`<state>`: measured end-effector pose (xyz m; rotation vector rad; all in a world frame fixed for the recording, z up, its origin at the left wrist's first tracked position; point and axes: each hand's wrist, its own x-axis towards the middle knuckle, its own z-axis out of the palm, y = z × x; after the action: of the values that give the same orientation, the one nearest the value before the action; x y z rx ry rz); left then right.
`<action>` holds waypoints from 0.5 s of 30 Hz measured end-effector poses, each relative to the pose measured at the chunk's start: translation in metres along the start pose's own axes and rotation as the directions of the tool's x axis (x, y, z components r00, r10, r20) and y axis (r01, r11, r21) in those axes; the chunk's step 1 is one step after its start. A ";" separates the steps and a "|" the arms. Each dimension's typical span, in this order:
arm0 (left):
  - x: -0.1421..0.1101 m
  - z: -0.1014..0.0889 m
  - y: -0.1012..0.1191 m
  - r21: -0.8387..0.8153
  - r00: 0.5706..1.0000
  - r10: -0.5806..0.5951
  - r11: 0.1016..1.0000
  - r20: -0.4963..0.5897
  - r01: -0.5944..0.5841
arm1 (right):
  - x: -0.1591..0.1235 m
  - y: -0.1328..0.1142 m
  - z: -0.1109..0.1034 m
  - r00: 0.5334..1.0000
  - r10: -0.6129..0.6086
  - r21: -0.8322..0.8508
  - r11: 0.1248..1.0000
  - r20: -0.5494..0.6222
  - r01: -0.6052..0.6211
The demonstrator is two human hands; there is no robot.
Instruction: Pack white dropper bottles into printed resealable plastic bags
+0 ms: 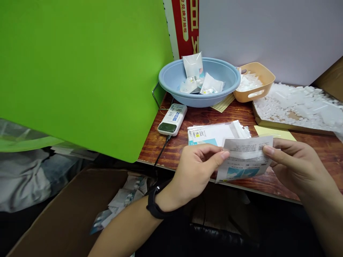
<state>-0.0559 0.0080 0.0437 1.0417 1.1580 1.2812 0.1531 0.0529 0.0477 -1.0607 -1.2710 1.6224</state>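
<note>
Two bare forearms reach forward over the front edge of a wood-grain table [193, 119]. The left hand [194, 175], with a black wristband [155, 200] at the wrist, has its fingers loosely curled, and its thumb and index finger pinch the left edge of a flat printed packet [243, 159]. The right hand [294, 164] grips the opposite edge, its thumb pressed on the front and its fingers curved behind. The packet hangs just above the table between the hands, thin, smooth and slightly bowed, with a barcode near the upper right and blue panels along the lower edge. Directly behind it lies a loose stack of similar packets [217, 134] with crinkled translucent ends, just beside a sheet of yellow paper [273, 132]. Farther back, a pale blue plastic basin [227, 67] holds white sachets; a white power bank [171, 119] with a black cable lies to its left. A tan plastic basket [264, 76] of white flakes touches the basin, near a shallow tray [294, 123] heaped with white, granular pieces. Below the table edge, an open cardboard box [53, 210] holds crumpled printed packets.
</note>
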 end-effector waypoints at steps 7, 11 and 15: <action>0.002 -0.005 0.002 0.086 0.999 -0.005 0.996 0.033 0.002 | -0.001 0.000 -0.005 1.000 0.022 -0.002 1.000 -0.017 -0.022; 0.003 -0.010 0.004 0.122 0.997 0.001 0.992 0.083 -0.011 | -0.003 -0.004 -0.003 0.999 0.031 -0.006 0.999 -0.027 -0.031; 0.003 -0.012 0.007 0.156 0.995 -0.009 0.988 0.101 -0.007 | -0.004 -0.006 -0.003 0.999 0.034 -0.038 0.999 -0.017 -0.035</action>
<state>-0.0694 0.0105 0.0490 1.2068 1.1949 1.1368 0.1575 0.0511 0.0537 -1.1230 -1.2843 1.6172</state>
